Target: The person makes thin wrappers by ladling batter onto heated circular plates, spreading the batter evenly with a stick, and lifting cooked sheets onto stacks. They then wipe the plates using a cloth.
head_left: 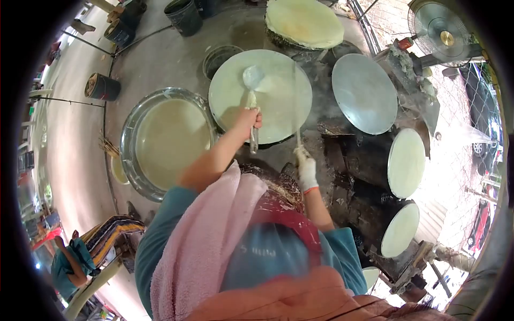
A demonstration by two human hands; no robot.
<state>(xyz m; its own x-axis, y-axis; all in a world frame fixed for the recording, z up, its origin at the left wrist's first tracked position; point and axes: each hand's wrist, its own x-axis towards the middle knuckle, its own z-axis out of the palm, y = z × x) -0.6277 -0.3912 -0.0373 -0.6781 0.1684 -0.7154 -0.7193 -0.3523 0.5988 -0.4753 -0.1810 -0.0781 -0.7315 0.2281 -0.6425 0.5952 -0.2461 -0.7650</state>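
Note:
My bare left hand (pixel 249 121) is closed around the handle of a ladle (pixel 253 78). The ladle's bowl is over a round griddle (pixel 230 75) coated with pale batter; whether it touches the batter I cannot tell. My right hand (pixel 307 169), in a white glove, grips a long thin stick (pixel 295 101) that reaches up across the griddle's right side. To the left, a wide metal basin (pixel 128 144) holds cream-coloured batter, its rim close against the griddle.
A bare grey round pan (pixel 364 93) lies right of the griddle. Further right are pale round sheets (pixel 407 163); another thick round (pixel 305 24) stands at the back. A fan (pixel 439 32) is at upper right, dark buckets (pixel 101 86) at left. Another person (pixel 72 267) is at lower left.

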